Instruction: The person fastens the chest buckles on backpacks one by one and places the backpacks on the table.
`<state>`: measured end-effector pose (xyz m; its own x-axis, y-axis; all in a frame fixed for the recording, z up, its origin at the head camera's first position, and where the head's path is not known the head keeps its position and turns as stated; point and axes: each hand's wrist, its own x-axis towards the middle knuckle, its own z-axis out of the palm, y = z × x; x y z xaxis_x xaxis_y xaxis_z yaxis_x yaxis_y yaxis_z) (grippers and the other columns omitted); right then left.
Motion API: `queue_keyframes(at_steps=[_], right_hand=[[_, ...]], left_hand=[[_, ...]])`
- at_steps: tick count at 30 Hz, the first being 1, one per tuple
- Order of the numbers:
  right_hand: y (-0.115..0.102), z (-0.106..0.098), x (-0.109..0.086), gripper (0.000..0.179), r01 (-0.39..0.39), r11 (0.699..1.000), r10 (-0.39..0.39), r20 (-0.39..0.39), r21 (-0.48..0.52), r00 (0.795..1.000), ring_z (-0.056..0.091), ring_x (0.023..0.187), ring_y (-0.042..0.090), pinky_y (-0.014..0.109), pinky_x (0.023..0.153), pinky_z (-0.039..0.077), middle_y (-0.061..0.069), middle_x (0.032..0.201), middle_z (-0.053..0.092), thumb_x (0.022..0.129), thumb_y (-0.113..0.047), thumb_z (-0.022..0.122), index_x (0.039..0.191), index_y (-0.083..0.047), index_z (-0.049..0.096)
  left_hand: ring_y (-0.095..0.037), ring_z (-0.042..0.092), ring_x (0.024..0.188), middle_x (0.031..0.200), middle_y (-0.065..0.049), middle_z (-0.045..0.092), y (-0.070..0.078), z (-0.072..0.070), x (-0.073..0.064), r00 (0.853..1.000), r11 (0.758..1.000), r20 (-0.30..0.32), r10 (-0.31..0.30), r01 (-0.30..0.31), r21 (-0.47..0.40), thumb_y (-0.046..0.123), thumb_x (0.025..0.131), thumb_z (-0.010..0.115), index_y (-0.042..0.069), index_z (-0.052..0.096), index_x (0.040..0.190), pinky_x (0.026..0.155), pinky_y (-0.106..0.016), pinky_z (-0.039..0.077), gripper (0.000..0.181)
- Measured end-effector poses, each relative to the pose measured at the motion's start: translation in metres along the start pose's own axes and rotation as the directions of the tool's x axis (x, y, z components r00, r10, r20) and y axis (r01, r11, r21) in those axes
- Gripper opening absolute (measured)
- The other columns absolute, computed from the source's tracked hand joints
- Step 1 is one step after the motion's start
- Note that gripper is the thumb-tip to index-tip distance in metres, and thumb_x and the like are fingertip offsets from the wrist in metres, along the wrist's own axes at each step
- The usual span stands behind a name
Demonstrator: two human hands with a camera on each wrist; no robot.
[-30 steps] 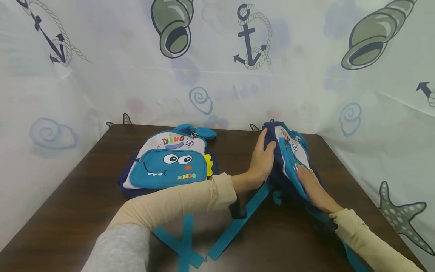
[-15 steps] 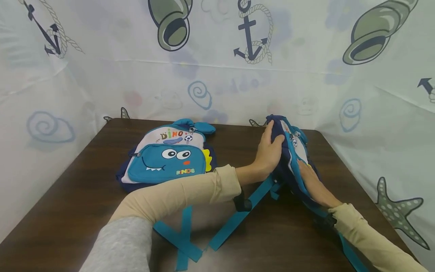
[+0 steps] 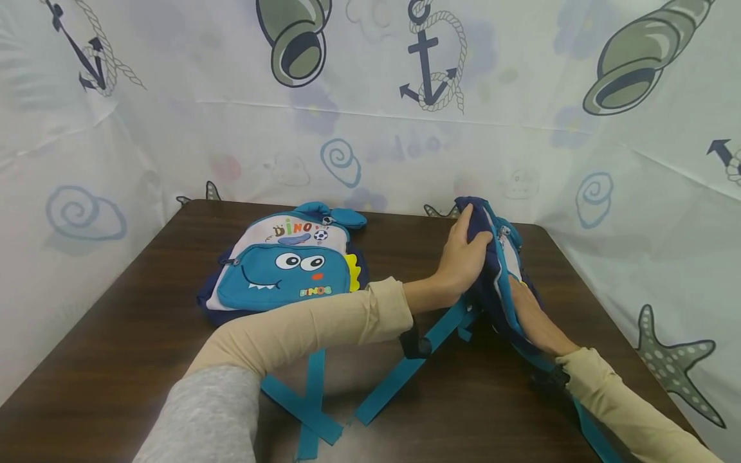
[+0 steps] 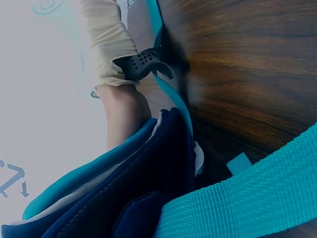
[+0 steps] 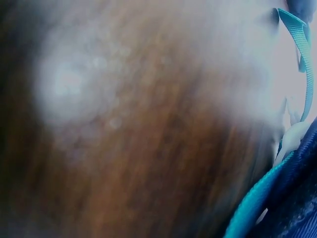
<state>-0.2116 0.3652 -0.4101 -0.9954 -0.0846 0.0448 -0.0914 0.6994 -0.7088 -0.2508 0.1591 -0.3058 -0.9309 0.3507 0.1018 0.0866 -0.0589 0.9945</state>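
Observation:
In the head view, a navy, teal and white child's backpack (image 3: 489, 276) stands tilted up on the right side of the table, its front turned to the right. My left hand (image 3: 460, 263) grips its near side, fingers up along the top edge and thumb apart from them. My right hand (image 3: 535, 318) reaches in at the front, its fingers hidden behind the teal front pocket's edge. The left wrist view shows the backpack's navy back panel (image 4: 148, 168) and my right wrist (image 4: 124, 114) beyond it. In the right wrist view only a navy edge (image 5: 297, 198) of the backpack shows.
A second backpack (image 3: 283, 276) with a dinosaur face lies face up at the left. Teal straps (image 3: 399, 373) trail over the dark wooden table (image 3: 127, 334) towards the front. A printed white cloth (image 3: 376, 161) stands behind and at both sides.
My left hand has shifted slightly right with the backpack, which has turned more edge-on. My right hand's fingers, earlier flat on its front, have slipped out of sight at the pocket.

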Motion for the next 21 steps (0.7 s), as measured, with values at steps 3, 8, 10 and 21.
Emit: queue_keyframes(at_steps=[3, 8, 10, 21], right_hand=[[-0.001, 0.0, 0.0, 0.065, -0.019, 0.999, 0.019, 0.012, 0.026, 1.0, -0.016, 0.15, 0.048, 0.075, 0.111, -0.013, 0.02, 0.167, -0.007, 0.108, -0.049, 0.013, 0.162, -0.015, 0.001], [-0.001, -0.001, 0.003, 0.067, -0.042, 0.997, 0.041, 0.024, 0.058, 0.999, -0.019, 0.15, 0.047, 0.076, 0.109, -0.013, 0.02, 0.166, -0.012, 0.107, -0.052, 0.013, 0.162, -0.017, -0.003], [-0.001, -0.001, 0.004, 0.066, -0.02, 0.997, 0.018, 0.03, 0.075, 0.999, -0.017, 0.15, 0.047, 0.076, 0.11, -0.012, 0.02, 0.166, -0.012, 0.107, -0.051, 0.014, 0.162, -0.017, -0.002], [-0.002, -0.001, 0.001, 0.065, 0.04, 0.999, -0.041, 0.038, 0.03, 0.998, -0.012, 0.149, 0.052, 0.073, 0.113, -0.008, 0.028, 0.164, -0.009, 0.109, -0.043, 0.01, 0.16, -0.005, -0.004]], left_hand=[[-0.022, 0.022, 0.153, 0.166, 0.005, 0.022, 0.002, 0.0, 0.0, 1.0, 1.0, 0.006, -0.004, 0.004, 0.006, 0.03, 0.103, 0.047, 0.038, 0.02, 0.159, 0.122, -0.053, 0.023, 0.062], [-0.023, 0.022, 0.153, 0.166, 0.004, 0.022, 0.005, -0.002, 0.001, 1.0, 1.0, -0.002, 0.003, -0.003, 0.016, 0.029, 0.102, 0.048, 0.037, 0.021, 0.159, 0.122, -0.054, 0.023, 0.063], [-0.023, 0.022, 0.153, 0.166, 0.004, 0.022, 0.006, -0.002, 0.001, 1.0, 1.0, -0.001, 0.011, -0.011, 0.022, 0.029, 0.102, 0.048, 0.037, 0.021, 0.159, 0.122, -0.053, 0.023, 0.064], [-0.022, 0.023, 0.153, 0.165, 0.006, 0.022, 0.012, 0.001, 0.002, 1.0, 0.999, 0.001, 0.018, -0.018, 0.041, 0.029, 0.101, 0.051, 0.038, 0.022, 0.158, 0.122, -0.052, 0.024, 0.065]])
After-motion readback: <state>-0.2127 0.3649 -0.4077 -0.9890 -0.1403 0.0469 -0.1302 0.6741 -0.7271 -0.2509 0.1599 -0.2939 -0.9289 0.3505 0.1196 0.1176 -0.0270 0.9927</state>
